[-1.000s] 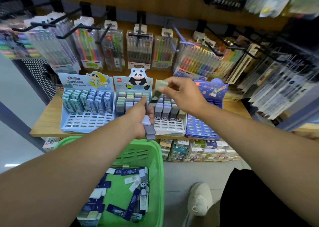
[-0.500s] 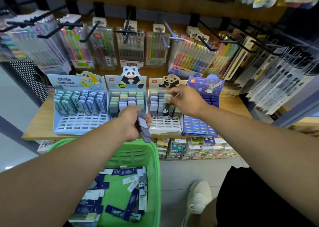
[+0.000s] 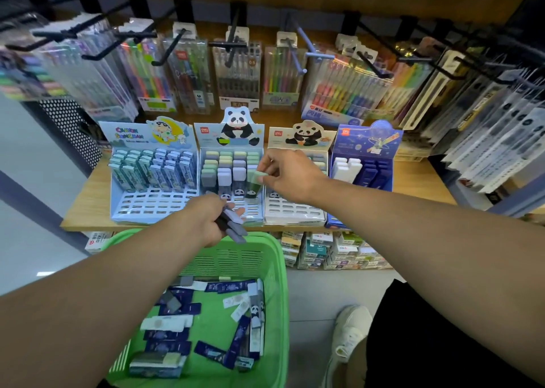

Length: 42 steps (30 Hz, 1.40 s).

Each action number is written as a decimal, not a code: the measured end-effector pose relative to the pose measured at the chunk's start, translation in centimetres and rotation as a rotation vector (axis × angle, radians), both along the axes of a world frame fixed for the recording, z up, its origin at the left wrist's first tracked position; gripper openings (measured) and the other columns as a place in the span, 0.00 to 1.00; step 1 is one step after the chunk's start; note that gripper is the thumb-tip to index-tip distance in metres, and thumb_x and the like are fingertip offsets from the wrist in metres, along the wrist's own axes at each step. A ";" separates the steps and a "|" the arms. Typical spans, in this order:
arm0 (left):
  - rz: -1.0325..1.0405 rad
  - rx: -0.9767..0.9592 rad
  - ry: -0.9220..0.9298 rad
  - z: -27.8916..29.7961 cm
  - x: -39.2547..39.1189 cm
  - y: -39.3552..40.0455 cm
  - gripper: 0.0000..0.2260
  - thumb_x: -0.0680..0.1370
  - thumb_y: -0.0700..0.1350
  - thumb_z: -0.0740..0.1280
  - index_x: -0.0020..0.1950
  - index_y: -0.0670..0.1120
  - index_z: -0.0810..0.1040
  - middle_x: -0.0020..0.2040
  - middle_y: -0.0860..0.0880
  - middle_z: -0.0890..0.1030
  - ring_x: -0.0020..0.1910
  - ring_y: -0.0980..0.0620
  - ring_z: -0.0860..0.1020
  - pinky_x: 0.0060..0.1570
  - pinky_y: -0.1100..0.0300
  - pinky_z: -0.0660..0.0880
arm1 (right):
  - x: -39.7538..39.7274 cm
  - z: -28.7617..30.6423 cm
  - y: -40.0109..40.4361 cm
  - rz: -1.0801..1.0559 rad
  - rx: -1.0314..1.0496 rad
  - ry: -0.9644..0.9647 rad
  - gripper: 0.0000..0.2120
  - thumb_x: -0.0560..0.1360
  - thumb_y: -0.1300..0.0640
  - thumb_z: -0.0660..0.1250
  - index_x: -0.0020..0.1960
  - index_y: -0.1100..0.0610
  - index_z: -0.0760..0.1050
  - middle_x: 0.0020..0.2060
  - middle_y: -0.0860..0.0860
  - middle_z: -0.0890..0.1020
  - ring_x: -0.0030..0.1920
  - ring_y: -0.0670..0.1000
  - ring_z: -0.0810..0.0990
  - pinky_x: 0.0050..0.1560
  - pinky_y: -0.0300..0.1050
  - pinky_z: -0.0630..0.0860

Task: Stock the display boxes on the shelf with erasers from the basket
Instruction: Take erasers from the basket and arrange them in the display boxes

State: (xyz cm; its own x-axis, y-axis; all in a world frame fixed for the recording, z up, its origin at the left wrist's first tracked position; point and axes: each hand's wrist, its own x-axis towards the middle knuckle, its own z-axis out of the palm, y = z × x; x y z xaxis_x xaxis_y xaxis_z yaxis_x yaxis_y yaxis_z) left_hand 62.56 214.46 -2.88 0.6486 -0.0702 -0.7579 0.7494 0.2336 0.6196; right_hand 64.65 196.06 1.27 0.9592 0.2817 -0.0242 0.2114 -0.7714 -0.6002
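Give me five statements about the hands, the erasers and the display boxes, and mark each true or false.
1. The right hand pinches a green eraser. True.
2. The left hand is empty. False: it holds a few grey erasers.
3. The basket is red. False: it is green.
4. The green eraser is at the panda display box, second from the left. True.
5. The basket holds no erasers. False: many loose erasers lie in it.
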 end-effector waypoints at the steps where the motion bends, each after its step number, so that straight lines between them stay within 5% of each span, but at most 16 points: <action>1: 0.007 -0.014 0.000 -0.1 -0.2 0.4 0.09 0.86 0.40 0.50 0.49 0.41 0.66 0.67 0.36 0.73 0.40 0.50 0.76 0.27 0.59 0.59 | 0.1 -0.2 0.5 0.015 -0.016 -0.002 0.05 0.78 0.56 0.71 0.52 0.52 0.76 0.46 0.50 0.82 0.47 0.49 0.81 0.43 0.42 0.77; 3: 0.014 -0.038 0.001 -0.1 -0.6 1.2 0.09 0.86 0.39 0.51 0.48 0.41 0.66 0.61 0.34 0.75 0.29 0.51 0.65 0.29 0.59 0.59 | 0.3 -0.5 1.5 0.031 -0.044 -0.007 0.05 0.79 0.57 0.70 0.53 0.53 0.76 0.47 0.51 0.83 0.48 0.51 0.81 0.46 0.45 0.78; 5: 0.052 -0.072 0.008 0.0 -0.8 1.9 0.09 0.86 0.39 0.51 0.48 0.42 0.66 0.53 0.33 0.77 0.29 0.52 0.60 0.26 0.61 0.61 | 0.6 -0.9 2.2 0.029 -0.067 -0.007 0.05 0.79 0.57 0.69 0.54 0.53 0.76 0.46 0.51 0.83 0.48 0.52 0.80 0.47 0.46 0.78; 10: 0.100 -0.110 0.018 0.3 -1.0 2.6 0.11 0.85 0.39 0.51 0.44 0.45 0.66 0.46 0.42 0.68 0.26 0.54 0.59 0.29 0.60 0.58 | 1.2 -1.4 3.3 0.025 -0.109 -0.016 0.04 0.80 0.57 0.67 0.54 0.52 0.75 0.48 0.53 0.81 0.51 0.54 0.77 0.51 0.52 0.79; 16: 0.100 -0.065 0.004 1.1 -1.3 3.2 0.10 0.86 0.43 0.54 0.49 0.41 0.71 0.48 0.37 0.77 0.25 0.52 0.61 0.25 0.62 0.62 | 1.5 -1.2 4.2 0.021 -0.171 -0.071 0.03 0.80 0.59 0.66 0.52 0.53 0.75 0.46 0.53 0.81 0.47 0.56 0.78 0.47 0.52 0.78; 20: 0.100 -0.050 -0.011 1.7 -1.7 3.2 0.12 0.86 0.44 0.56 0.46 0.41 0.72 0.35 0.41 0.76 0.27 0.51 0.62 0.24 0.61 0.63 | 2.0 -1.1 4.4 0.007 -0.182 -0.058 0.04 0.79 0.61 0.67 0.51 0.54 0.77 0.47 0.54 0.82 0.49 0.56 0.79 0.50 0.52 0.79; 24: 0.186 0.009 -0.069 1.9 -1.6 2.9 0.06 0.83 0.41 0.62 0.51 0.39 0.75 0.47 0.41 0.79 0.39 0.44 0.79 0.43 0.50 0.78 | 2.8 -1.6 4.6 -0.069 -0.223 -0.046 0.09 0.79 0.61 0.68 0.56 0.54 0.84 0.54 0.54 0.83 0.55 0.56 0.81 0.58 0.50 0.79; 32: 0.115 0.032 -0.111 2.0 -1.5 3.0 0.13 0.81 0.42 0.66 0.65 0.39 0.75 0.51 0.42 0.82 0.41 0.45 0.81 0.26 0.55 0.80 | 3.0 -1.9 5.7 0.025 -0.459 -0.046 0.18 0.76 0.67 0.66 0.62 0.54 0.82 0.58 0.56 0.83 0.57 0.59 0.81 0.59 0.55 0.80; 37: 0.121 0.031 -0.142 2.2 -1.3 2.6 0.13 0.81 0.42 0.65 0.66 0.40 0.74 0.51 0.42 0.82 0.41 0.45 0.81 0.35 0.49 0.80 | 2.9 -0.9 5.1 0.001 -0.318 -0.019 0.12 0.79 0.60 0.64 0.61 0.54 0.80 0.58 0.55 0.82 0.58 0.57 0.78 0.57 0.51 0.78; 42: 0.146 0.022 -0.130 3.0 -0.9 1.5 0.08 0.82 0.43 0.65 0.57 0.41 0.78 0.47 0.42 0.83 0.36 0.48 0.81 0.36 0.54 0.80 | 1.0 1.6 3.8 0.277 -0.151 -0.023 0.18 0.74 0.65 0.73 0.60 0.50 0.80 0.52 0.45 0.77 0.44 0.43 0.78 0.44 0.43 0.73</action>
